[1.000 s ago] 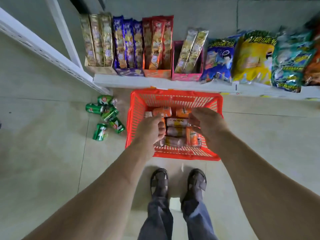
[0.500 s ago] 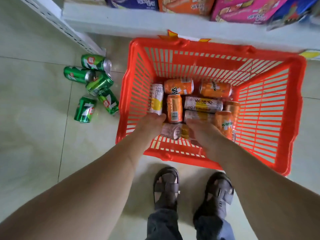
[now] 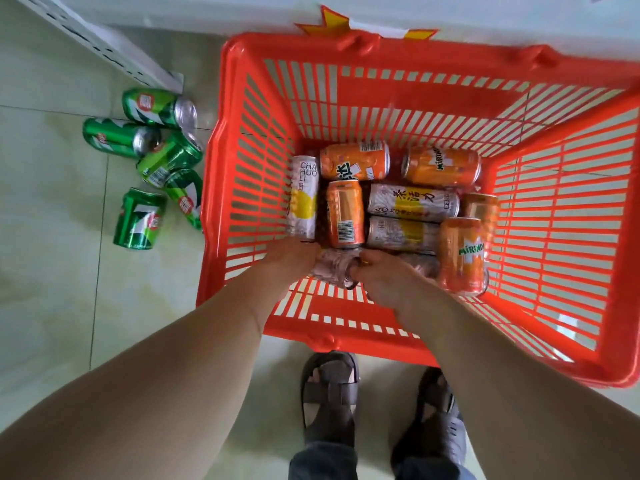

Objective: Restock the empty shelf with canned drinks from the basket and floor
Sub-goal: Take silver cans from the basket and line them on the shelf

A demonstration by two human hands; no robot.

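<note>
A red plastic basket stands on the floor below the white shelf edge. Several cans lie in it: orange Mirinda cans and pale tea cans. My left hand reaches over the near wall and grips a pale can lying at the basket's near side. My right hand touches that can's end with the thumb, and its fingers curl over a second pale can beside it. Several green 7-Up cans lie on the floor left of the basket.
A white perforated shelf upright runs down to the floor at the upper left, just behind the green cans. My sandalled feet stand right against the basket's near side. Pale tiled floor spreads to the left.
My head has dropped closer to the basket, so the snack shelf has left the view. Both hands have closed in on the pale cans at the basket's near side.
</note>
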